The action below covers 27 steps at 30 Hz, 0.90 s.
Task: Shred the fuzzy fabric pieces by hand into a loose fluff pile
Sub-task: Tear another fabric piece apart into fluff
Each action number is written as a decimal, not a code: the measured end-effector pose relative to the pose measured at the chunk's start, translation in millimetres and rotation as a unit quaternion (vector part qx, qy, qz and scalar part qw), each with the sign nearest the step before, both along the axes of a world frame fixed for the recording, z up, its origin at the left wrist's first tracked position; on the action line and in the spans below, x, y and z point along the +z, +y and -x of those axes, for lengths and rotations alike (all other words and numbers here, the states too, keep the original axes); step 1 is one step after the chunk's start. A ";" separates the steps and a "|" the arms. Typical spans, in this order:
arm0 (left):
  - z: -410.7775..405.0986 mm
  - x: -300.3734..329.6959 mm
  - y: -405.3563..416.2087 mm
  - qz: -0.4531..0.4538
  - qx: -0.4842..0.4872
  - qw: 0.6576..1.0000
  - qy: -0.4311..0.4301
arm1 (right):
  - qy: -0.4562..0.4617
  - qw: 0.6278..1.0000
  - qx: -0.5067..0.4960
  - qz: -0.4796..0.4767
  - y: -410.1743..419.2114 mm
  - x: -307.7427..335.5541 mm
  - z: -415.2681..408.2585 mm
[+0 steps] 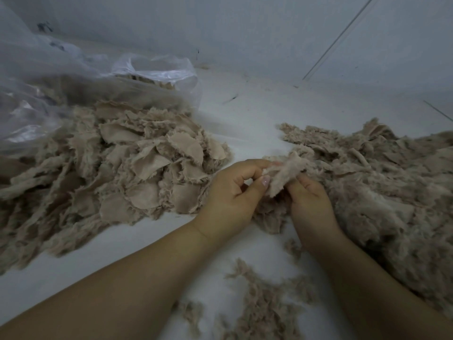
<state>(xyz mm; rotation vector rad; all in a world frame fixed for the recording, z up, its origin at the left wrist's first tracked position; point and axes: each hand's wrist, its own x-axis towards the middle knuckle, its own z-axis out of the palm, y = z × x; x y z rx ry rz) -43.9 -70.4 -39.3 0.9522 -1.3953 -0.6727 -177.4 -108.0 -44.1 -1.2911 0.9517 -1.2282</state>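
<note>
A beige fuzzy fabric piece (285, 173) is held just above the white surface at the middle. My left hand (232, 195) pinches its left edge between thumb and fingers. My right hand (310, 204) grips its lower right part, with the fingertips hidden under the fabric. A heap of whole fuzzy fabric pieces (127, 168) lies to the left, many showing their smooth backing. A loose fluff pile (387, 192) spreads to the right, right beside my right hand.
A clear plastic bag (81, 77) with more pieces inside lies open at the back left. Small fluff tufts (259, 303) are scattered on the white surface (257, 106) near my forearms. A pale wall rises behind.
</note>
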 end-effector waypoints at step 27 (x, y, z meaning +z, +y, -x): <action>-4.8 -4.6 -12.5 -0.195 0.046 0.976 0.090 | 0.044 0.998 0.022 0.044 -4.2 -9.0 3.4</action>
